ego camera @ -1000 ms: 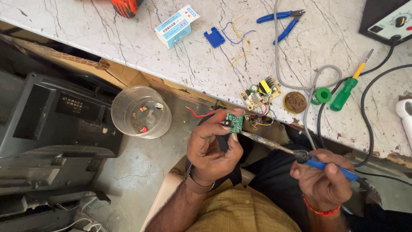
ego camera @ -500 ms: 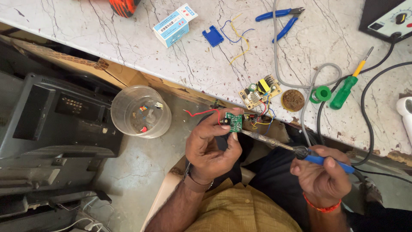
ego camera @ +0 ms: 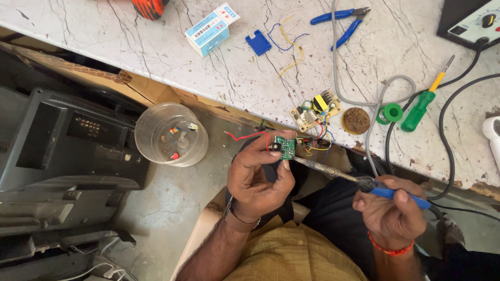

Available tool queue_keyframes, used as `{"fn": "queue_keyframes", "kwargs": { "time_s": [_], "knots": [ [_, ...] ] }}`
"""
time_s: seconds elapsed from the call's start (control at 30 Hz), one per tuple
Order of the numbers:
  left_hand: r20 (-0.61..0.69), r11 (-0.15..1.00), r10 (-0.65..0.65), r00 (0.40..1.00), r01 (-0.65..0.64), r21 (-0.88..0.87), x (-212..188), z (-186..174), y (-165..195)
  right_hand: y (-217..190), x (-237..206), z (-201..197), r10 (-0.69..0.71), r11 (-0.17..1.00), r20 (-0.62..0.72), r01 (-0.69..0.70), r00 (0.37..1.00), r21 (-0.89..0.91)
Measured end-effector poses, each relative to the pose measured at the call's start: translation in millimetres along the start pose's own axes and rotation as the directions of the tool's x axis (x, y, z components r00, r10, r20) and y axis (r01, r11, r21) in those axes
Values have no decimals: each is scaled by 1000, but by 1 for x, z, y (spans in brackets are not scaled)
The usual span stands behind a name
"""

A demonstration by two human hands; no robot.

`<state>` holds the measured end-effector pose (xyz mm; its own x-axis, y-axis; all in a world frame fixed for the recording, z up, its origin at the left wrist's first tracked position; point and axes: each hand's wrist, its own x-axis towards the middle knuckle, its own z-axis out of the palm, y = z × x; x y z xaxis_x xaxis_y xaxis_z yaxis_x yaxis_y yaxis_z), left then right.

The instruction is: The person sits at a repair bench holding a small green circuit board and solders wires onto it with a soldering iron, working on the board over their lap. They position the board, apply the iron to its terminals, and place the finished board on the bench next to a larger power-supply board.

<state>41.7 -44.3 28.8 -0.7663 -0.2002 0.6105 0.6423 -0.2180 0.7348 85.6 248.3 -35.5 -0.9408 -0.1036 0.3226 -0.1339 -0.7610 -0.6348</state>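
My left hand (ego camera: pixel 258 179) pinches a small green circuit board (ego camera: pixel 284 148) between thumb and fingers, just below the table edge. Red, blue and yellow wires run from it up toward a tan circuit board (ego camera: pixel 315 110) lying on the marble table (ego camera: pixel 156 47). My right hand (ego camera: pixel 393 213) grips the blue handle of a soldering iron (ego camera: pixel 344 174). The iron's metal tip points left and reaches the lower edge of the green board.
On the table lie blue pliers (ego camera: pixel 341 21), a green and yellow screwdriver (ego camera: pixel 422 106), a green solder spool (ego camera: pixel 391 112), a round brown tin (ego camera: pixel 356 120), a small box (ego camera: pixel 211 29) and loose wires. A clear plastic tub (ego camera: pixel 169 135) and a dark monitor (ego camera: pixel 62 140) sit on the floor to the left.
The soldering iron tip has stayed at the green board, with my right hand shifting slightly. My left hand keeps holding the board in place.
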Motion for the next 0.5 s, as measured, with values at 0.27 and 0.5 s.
{"fn": "queue_keyframes", "kwargs": {
  "time_s": [0.27,0.5],
  "knots": [
    [-2,999,46,999,-46,4,4,1,-2,0,4,0,9,1000,25,-10,1000,24],
    [-5,994,85,996,-85,68,4,3,0,2,-3,-3,-3,1000,29,3,1000,0]
  ]
}}
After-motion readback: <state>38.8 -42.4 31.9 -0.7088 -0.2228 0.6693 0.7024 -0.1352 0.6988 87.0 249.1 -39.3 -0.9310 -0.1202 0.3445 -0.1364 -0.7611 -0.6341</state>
